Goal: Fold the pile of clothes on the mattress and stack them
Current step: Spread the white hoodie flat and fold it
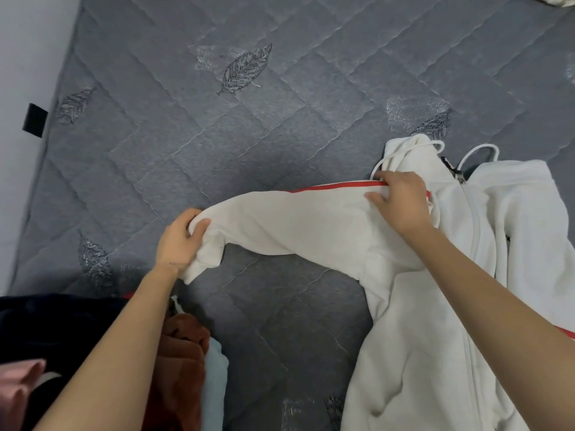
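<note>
The hoodie point(435, 337) lies on the mattress point(249, 135), at the right. The pile point(183, 353) sits at the near left.

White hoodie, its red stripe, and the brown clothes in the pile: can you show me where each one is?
white hoodie point(420, 337): head view, on its front panel left of the zip.
red stripe point(336, 186): head view, midway along the sleeve's top edge.
brown garment point(186, 356): head view, on its crumpled middle.
</note>
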`<move>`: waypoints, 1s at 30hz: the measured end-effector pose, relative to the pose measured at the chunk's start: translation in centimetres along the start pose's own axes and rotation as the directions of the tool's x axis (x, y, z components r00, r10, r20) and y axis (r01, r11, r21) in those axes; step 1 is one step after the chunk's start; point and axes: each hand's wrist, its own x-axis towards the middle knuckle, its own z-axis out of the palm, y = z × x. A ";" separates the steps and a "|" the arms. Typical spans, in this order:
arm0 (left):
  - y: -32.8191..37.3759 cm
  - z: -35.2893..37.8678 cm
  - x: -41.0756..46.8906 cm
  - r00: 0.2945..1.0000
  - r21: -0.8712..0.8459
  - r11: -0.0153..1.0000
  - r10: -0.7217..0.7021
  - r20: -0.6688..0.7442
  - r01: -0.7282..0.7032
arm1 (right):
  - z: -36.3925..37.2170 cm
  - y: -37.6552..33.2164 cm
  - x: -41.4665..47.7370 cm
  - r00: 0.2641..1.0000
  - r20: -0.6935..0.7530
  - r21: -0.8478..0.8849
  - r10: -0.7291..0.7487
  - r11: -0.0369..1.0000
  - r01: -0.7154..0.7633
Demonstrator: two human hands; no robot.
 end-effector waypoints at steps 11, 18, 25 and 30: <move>-0.6 -4.1 2.1 0.903 0.496 0.760 -0.302 -0.304 0.421 | -0.3 -5.8 0.6 0.989 0.093 0.378 -0.112 0.923 0.070; -2.5 -1.2 1.9 0.897 0.467 0.768 -0.340 -0.283 0.439 | 1.4 -4.5 0.3 0.987 0.045 0.141 -0.156 0.979 0.149; 4.6 6.0 0.4 0.921 0.401 0.884 0.338 -0.192 -0.240 | -0.3 -3.1 -4.2 0.987 -0.158 -0.018 -0.037 0.999 0.035; 10.1 13.2 -2.9 0.834 0.589 0.641 0.540 0.109 -0.492 | -2.5 0.4 -8.1 0.991 -0.015 -0.048 0.133 0.990 -0.133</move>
